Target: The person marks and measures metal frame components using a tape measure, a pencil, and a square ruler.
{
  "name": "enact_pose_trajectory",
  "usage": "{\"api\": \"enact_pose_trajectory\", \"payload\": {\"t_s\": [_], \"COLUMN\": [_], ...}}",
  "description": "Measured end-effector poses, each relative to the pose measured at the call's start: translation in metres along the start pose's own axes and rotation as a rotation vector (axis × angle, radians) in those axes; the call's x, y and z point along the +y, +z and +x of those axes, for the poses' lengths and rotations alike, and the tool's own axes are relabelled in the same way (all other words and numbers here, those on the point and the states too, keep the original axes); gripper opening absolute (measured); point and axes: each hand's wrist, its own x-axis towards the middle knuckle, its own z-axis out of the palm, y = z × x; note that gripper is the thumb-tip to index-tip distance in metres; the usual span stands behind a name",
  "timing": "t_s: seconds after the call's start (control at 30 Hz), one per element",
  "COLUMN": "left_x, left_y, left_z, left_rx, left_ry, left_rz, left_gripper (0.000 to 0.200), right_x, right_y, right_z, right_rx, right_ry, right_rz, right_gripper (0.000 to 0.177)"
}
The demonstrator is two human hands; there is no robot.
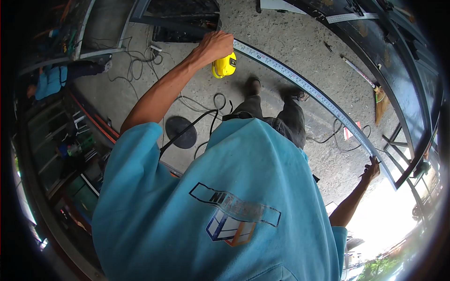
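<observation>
My left hand (216, 45) is closed at the near end of a long dark metal bar, with the yellow tape measure (225, 65) right under its fist. From there the silver tape blade (300, 83) is drawn out along the bar toward the right; the bar and blade look curved through the wide lens. Far along it, my right hand (372, 169) has its fingers bent together at the blade's edge. A small dark pointed shape shows by those fingers, too small to name. The left fingers' exact hold is partly hidden.
Dark metal frames (403, 93) stand at the right, with a broom (380, 105) beside them. Black cables (215, 112) cross the concrete floor near a round dark plate (181, 132). At the far left another person (51, 82) in blue is near metal frames.
</observation>
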Motion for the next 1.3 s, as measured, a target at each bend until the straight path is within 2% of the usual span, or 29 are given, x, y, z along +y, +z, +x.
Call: {"api": "enact_pose_trajectory", "payload": {"t_s": [0.2, 0.27, 0.4, 0.57, 0.63, 0.67, 0.77, 0.8, 0.83, 0.87, 0.9, 0.97, 1.0, 1.03, 1.1, 1.17, 1.2, 1.3], "left_x": [0.004, 0.004, 0.003, 0.006, 0.005, 0.006, -0.004, -0.009, -0.014, -0.021, -0.029, -0.036, -0.034, -0.031, -0.026, -0.022, -0.021, -0.017], "left_y": [-0.003, 0.0, 0.003, 0.009, 0.017, 0.015, 0.025, 0.024, 0.023, 0.02, 0.02, 0.023, 0.02, 0.016, 0.021, 0.038, 0.049, 0.07], "left_z": [-0.003, -0.003, -0.008, -0.022, -0.028, -0.028, -0.034, -0.037, -0.043, -0.049, -0.055, -0.071, -0.077, -0.083, -0.092, -0.098, -0.1, -0.102], "left_rx": [-0.004, 0.012, 0.063, 0.134, 0.242, 0.179, 0.26, 0.276, 0.215, 0.155, 0.166, -0.025, -0.164, -0.3, -0.488, -0.609, -0.612, -0.589], "left_ry": [0.001, 0.004, 0.045, 0.039, 0.056, 0.019, 0.058, 0.058, 0.089, 0.124, 0.138, 0.305, 0.286, 0.263, 0.217, 0.203, 0.212, 0.239], "left_rz": [0.003, 0.005, 0.017, -0.037, -0.049, -0.063, -0.167, -0.175, -0.312, -0.442, -0.438, -0.637, -0.616, -0.59, -0.457, -0.492, -0.486, -0.606], "left_gripper": [0.019, 0.018, 0.019, 0.02, 0.021, 0.022, 0.021, 0.021, 0.019, 0.017, 0.017, 0.019, 0.02, 0.021, 0.026, 0.029, 0.029, 0.035], "right_x": [0.005, 0.007, 0.003, 0.002, 0.001, 0.0, 0.003, 0.019, 0.043, 0.02, 0.0, -0.011, -0.016, -0.014, -0.031, -0.043, -0.045, -0.064], "right_y": [-0.002, -0.003, -0.003, 0.001, 0.001, 0.001, 0.0, -0.001, -0.004, -0.004, 0.0, 0.012, 0.011, 0.021, 0.036, 0.052, 0.06, 0.092], "right_z": [0.007, 0.009, 0.008, 0.007, 0.006, 0.005, 0.004, 0.026, 0.053, 0.045, 0.036, 0.027, 0.026, 0.027, 0.004, -0.018, -0.03, -0.107], "right_rx": [-0.015, -0.038, -0.059, -0.005, -0.017, -0.025, -0.099, -0.128, -0.195, -0.14, -0.082, 0.091, -0.033, 0.023, -0.053, 0.102, 0.062, -0.016], "right_ry": [0.004, -0.004, 0.021, -0.06, -0.072, -0.067, -0.015, 0.064, 0.061, 0.183, 0.314, 0.264, 0.317, 0.314, 0.293, 0.332, 0.327, 0.181], "right_rz": [-0.036, -0.041, -0.03, 0.032, 0.027, 0.013, 0.246, 0.327, 0.49, 0.509, 0.53, 0.773, 0.86, 0.808, 0.81, 0.724, 0.696, 0.693], "right_gripper": [0.034, 0.041, 0.04, 0.034, 0.036, 0.036, 0.033, 0.032, 0.027, 0.028, 0.029, 0.036, 0.047, 0.049, 0.051, 0.053, 0.06, 0.044]}}
